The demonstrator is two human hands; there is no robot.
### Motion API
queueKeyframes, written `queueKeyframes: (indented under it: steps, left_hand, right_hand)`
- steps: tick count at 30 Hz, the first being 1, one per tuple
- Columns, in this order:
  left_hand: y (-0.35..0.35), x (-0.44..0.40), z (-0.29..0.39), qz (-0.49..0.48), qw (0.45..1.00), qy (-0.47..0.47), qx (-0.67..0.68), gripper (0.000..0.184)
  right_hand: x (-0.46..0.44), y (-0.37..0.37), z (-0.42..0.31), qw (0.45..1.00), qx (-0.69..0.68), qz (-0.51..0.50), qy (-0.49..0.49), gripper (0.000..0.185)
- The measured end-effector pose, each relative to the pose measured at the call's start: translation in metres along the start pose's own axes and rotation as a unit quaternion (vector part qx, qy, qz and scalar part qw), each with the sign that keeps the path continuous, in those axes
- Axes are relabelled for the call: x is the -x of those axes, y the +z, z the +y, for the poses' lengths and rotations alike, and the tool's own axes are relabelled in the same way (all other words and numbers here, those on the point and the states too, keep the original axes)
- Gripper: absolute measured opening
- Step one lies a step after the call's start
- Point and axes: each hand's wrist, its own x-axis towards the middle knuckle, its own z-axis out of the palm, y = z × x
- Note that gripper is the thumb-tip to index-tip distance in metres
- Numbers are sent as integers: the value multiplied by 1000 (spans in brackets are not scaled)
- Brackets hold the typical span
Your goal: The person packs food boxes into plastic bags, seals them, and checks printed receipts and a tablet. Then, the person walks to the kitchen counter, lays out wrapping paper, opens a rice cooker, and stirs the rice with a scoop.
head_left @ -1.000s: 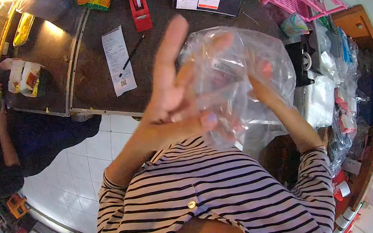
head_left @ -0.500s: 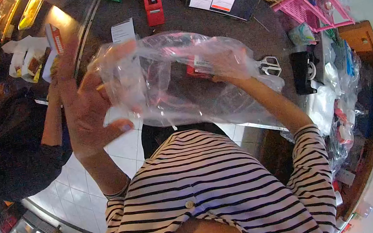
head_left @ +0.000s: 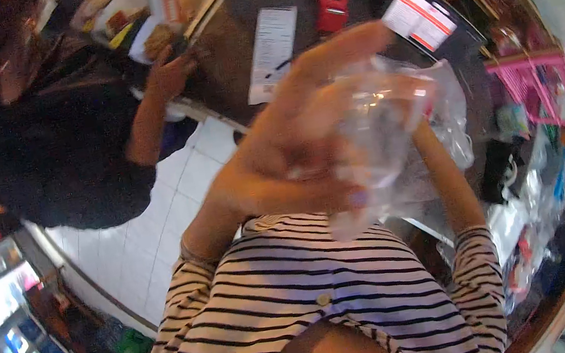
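Note:
My left hand (head_left: 279, 155) is close to the camera and smeared by motion. Its fingers and thumb curl round a bunched part of a clear plastic bag (head_left: 382, 127). More of the crumpled film (head_left: 448, 124) spreads to the right over the counter. Behind the plastic, my right hand is mostly covered, and only its wrist and forearm (head_left: 449, 176) show plainly. What that hand holds and how its fingers lie are hidden.
A printed paper slip (head_left: 273, 48), a red tape dispenser (head_left: 332, 2) and a tablet (head_left: 427, 17) lie on the dark counter. A pink rack (head_left: 542, 87) stands at the right. Another person in dark clothing (head_left: 64, 152) is on the left, one hand (head_left: 170, 72) at the counter.
My left hand has moved right, from open at the bag's left side to curled round bunched plastic. The bag has gathered up, covering the red box and my right hand. The view has turned.

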Motion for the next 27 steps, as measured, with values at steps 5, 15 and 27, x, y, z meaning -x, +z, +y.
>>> queueKeyframes:
  steps: [5, 15, 27]
  left_hand:
    - [-12, -9, -9, 21, 999, -43, -7, 82]
    - [-97, 79, -20, 63, 974, -215, 31, 54]
    - [-178, 105, -6, 157, 895, -313, -276, 28]
  right_hand:
    - [15, -14, -1, 999, -5, -36, 19, 57]
    - [74, -138, -52, 825, -455, -327, 68, 58]
    - [102, -131, -119, 618, -726, 225, 201, 46]
